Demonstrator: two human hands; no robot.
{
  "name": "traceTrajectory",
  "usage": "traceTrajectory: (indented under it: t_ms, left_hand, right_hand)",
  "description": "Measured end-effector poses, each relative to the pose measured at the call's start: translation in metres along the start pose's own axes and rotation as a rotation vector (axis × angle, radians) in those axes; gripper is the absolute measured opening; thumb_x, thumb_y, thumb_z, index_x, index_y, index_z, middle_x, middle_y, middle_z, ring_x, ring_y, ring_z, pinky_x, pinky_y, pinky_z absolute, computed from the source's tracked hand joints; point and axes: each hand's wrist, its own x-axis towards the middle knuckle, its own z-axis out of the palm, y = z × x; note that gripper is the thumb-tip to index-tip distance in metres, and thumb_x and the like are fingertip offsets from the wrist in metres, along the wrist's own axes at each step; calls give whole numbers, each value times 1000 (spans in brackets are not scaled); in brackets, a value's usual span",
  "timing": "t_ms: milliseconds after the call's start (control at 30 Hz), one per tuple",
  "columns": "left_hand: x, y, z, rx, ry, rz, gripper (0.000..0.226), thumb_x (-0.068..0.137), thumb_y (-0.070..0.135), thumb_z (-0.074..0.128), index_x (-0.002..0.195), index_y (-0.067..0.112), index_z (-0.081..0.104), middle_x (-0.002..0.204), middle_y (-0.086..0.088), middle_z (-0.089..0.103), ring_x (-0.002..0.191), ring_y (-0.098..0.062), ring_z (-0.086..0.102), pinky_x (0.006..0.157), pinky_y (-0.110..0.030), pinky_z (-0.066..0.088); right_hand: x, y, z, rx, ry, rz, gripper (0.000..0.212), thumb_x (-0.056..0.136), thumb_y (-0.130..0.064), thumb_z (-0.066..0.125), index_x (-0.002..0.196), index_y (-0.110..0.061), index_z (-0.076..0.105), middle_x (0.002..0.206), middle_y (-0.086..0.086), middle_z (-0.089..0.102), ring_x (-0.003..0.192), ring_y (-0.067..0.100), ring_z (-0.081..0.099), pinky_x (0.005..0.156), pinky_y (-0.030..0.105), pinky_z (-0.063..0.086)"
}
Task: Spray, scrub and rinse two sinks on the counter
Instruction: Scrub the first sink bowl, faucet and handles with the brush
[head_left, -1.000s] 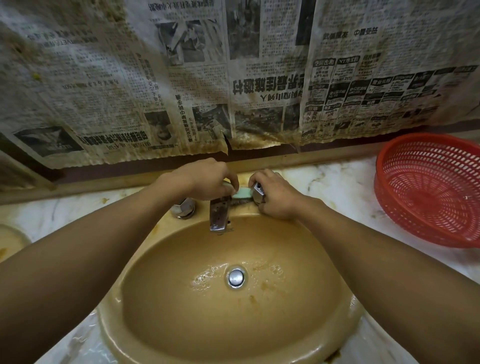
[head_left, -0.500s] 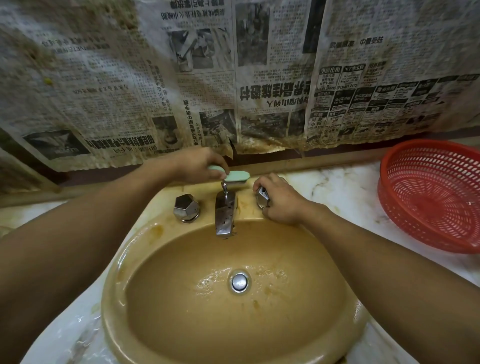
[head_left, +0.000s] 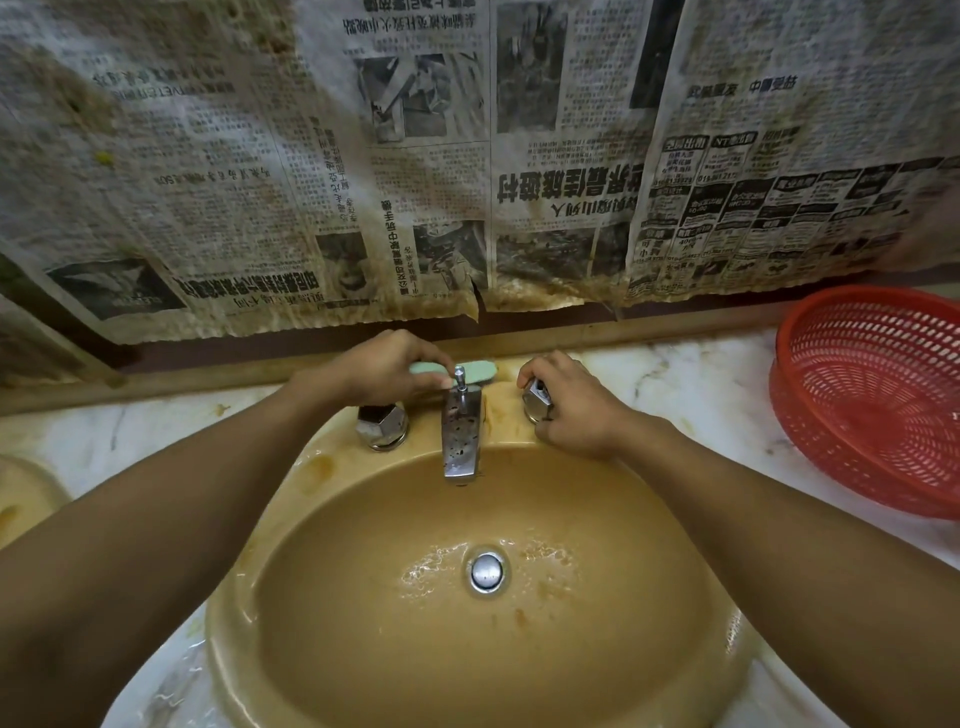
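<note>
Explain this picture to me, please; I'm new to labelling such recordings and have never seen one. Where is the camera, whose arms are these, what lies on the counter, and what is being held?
There is no machine here. The camera sits on a person's head and looks forward and down, so the two arms are that person's own. In front of them is a tan sink set in a marble counter, with stained newspaper on the wall behind. The left hand holds a pale green scrubber just behind the faucet. The right hand grips the right tap knob; the left tap knob is untouched. A red basket stands on the counter to the right.
</note>
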Motion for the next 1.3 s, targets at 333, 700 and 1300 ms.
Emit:
traceTrajectory:
  t_ms: [333,700,1300]
  left_hand:
    - [-13,-23,-17,-14,-38,-17,34,95,42,69,128,31,71,128,13,69,108,0,62,96,-29,51]
    - [9,-20,-18,-184,-150,-51,24,93,40,72,117,39,76,116,29,71,108,12,61,94,-18,43]
    - [-7,-6,-9,2,-39,-102,27,97,39,67,124,34,73,125,11,72,108,-6,65,99,-37,54]
  right_hand:
    - [0,2,3,3,36,-12,53,77,-15,73,121,-31,49,118,-9,37,113,19,43,96,38,43]
    - [-1,0,1,0,15,1,52,78,-16,74,121,-31,49,118,-7,38,112,19,43,98,38,44]
    - [-1,-1,2,-3,25,19,51,78,-18,75,120,-32,49,118,-9,36,113,21,44,96,36,44]
